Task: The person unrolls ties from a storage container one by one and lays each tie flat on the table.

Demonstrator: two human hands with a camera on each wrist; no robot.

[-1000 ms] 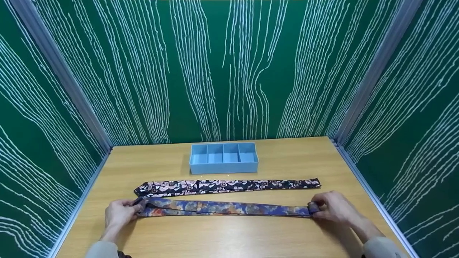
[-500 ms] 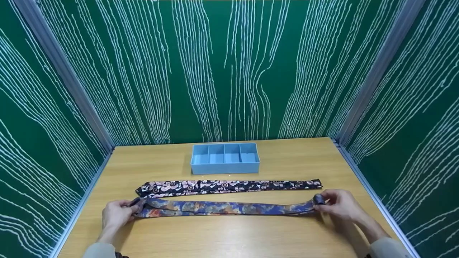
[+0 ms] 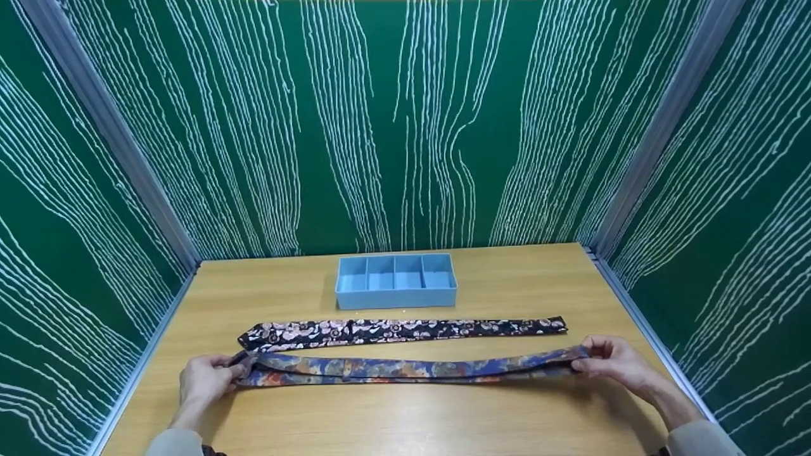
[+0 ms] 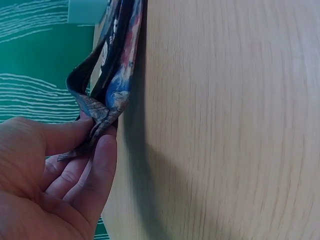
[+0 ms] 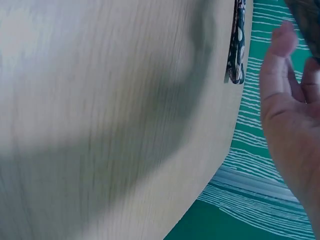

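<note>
A blue necktie [image 3: 405,368] with an orange and grey blotchy pattern stretches between my two hands, folded into long layers. My left hand [image 3: 206,383] pinches its left end; the left wrist view shows the thumb pressing the bunched cloth [image 4: 97,117] against the fingers. At the other end, my right hand [image 3: 618,366] pinches the tie between thumb and fingers, slightly raised off the table. In the right wrist view only a dark bit of that tie [image 5: 306,22] shows by the thumb. Behind it lies a black necktie [image 3: 405,329] with pink flowers, flat and folded.
A light blue box [image 3: 396,297] with several compartments stands at the back of the wooden table [image 3: 405,418]. Green walls [image 3: 329,126] with white wavy lines enclose the table at the back and both sides, joined by metal posts [image 3: 665,107].
My right hand has moved right, drawing the blue tie's right end outward and unrolling the small turned-over bit there. The left hand has barely shifted. The black tie and box stay put.
</note>
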